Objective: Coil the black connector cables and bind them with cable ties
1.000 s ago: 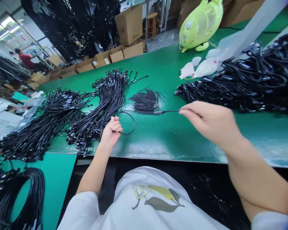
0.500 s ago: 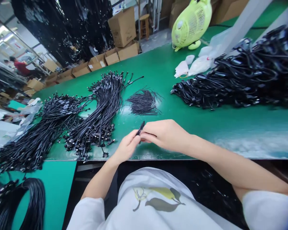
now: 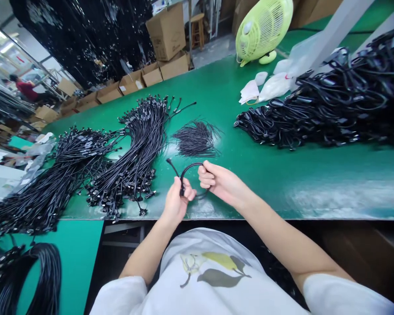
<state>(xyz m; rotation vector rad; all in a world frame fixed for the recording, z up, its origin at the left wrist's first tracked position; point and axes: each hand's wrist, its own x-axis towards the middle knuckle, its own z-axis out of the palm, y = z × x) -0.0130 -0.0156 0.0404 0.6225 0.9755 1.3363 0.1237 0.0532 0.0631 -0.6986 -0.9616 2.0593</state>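
Observation:
A black cable is bent into a loop between my two hands, above the front part of the green table. My left hand is closed on it where its ends meet, and one end with a small plug sticks up past the thumb. On the loop's other side, my right hand pinches the cable between thumb and fingers. Just beyond lies a small heap of thin black ties. To the left of my hands spreads a bundle of straight black cables, their connectors at both ends.
Another cable bundle lies farther left. A big pile of coiled black cables covers the right side of the green table. Behind it stand a green fan and white plastic bags. Cardboard boxes line the far edge.
A second ago the cable was stretched between my hands, the right one far out. My right hand has come in beside the left, and the cable now forms a loop between them.

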